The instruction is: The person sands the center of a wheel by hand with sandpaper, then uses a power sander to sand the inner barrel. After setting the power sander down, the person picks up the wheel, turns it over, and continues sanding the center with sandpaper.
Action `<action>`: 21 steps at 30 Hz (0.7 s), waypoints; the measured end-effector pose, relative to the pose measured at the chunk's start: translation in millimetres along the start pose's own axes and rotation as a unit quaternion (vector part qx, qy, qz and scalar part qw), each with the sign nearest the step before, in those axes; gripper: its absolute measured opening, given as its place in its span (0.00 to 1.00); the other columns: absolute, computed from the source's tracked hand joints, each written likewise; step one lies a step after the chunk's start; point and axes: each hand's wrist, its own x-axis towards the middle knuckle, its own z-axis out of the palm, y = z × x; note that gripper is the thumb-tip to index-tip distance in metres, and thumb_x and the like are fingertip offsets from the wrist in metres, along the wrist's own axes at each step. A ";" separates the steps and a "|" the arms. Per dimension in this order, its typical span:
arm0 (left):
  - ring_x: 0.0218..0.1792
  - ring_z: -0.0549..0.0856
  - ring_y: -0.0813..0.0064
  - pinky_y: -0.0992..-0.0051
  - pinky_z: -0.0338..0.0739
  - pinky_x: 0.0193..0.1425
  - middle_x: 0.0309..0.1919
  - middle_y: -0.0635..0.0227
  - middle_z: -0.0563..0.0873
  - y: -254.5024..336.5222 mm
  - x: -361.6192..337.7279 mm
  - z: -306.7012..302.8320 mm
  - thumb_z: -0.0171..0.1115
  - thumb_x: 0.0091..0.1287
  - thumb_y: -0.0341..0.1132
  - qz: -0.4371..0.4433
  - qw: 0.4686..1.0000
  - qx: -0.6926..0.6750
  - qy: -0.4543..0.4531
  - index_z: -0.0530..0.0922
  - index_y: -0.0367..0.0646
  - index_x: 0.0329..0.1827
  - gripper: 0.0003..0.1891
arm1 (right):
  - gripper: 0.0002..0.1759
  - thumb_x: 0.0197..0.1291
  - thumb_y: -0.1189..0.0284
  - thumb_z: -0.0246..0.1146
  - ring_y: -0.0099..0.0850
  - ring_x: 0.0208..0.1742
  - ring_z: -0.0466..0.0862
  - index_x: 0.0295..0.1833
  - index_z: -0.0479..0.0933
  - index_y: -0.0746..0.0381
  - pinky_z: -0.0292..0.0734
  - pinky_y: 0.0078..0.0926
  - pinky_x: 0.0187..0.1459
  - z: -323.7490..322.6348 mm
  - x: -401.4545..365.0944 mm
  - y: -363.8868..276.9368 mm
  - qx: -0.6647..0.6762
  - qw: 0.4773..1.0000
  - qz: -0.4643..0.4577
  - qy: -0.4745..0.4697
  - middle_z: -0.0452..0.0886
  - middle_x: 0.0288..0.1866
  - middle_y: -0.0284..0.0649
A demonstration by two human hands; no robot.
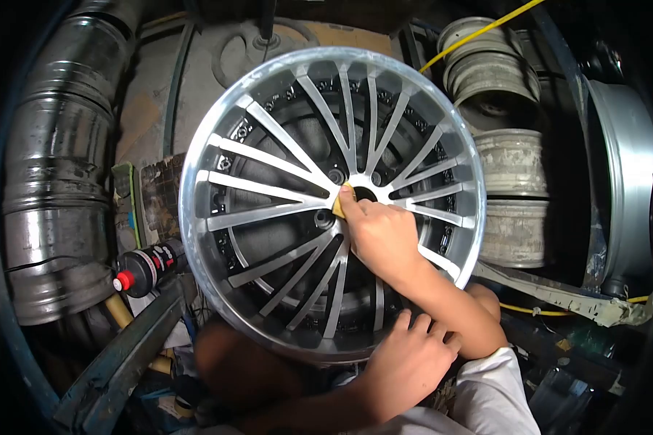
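A large multi-spoke alloy wheel (331, 54) lies face up in front of me, its spokes bright and the gaps between them dark. My right hand (381, 228) reaches in from the right over the hub. Its fingers press a small folded yellow piece, which looks like sandpaper (338, 204), onto the face beside the centre hole. Lower down, my left hand (413, 362) curls its fingers over the wheel's near lower-right edge, close under my right forearm. The thumb of that hand is hidden.
Stacked wheel rims stand at the left (58, 203) and right (511, 196). Another silver rim (624, 181) is at the far right. A black bottle with a red cap (149, 268) lies left of the wheel, near a blue metal frame (123, 362). A yellow hose (479, 32) crosses the upper right.
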 end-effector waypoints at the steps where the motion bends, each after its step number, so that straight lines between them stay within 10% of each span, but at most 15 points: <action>1: 0.52 0.85 0.65 0.61 0.75 0.61 0.47 0.67 0.88 0.0 -0.7 1.1 0.64 0.74 0.42 0.004 1.000 -0.001 0.010 0.85 0.48 0.59 0.15 | 0.31 0.54 0.76 0.68 0.37 0.25 0.85 0.67 0.80 0.64 0.79 0.37 0.27 2.8 -2.5 -2.1 0.013 1.000 -0.011 0.011 0.81 0.28 0.36; 21: 0.52 0.84 0.64 0.60 0.73 0.65 0.47 0.67 0.87 3.3 -0.5 2.4 0.65 0.73 0.42 0.001 1.000 -0.023 -0.008 0.85 0.48 0.61 0.17 | 0.21 0.60 0.75 0.64 0.36 0.29 0.88 0.59 0.84 0.66 0.80 0.37 0.32 5.1 5.8 7.2 -0.019 0.997 0.056 0.039 0.84 0.28 0.37</action>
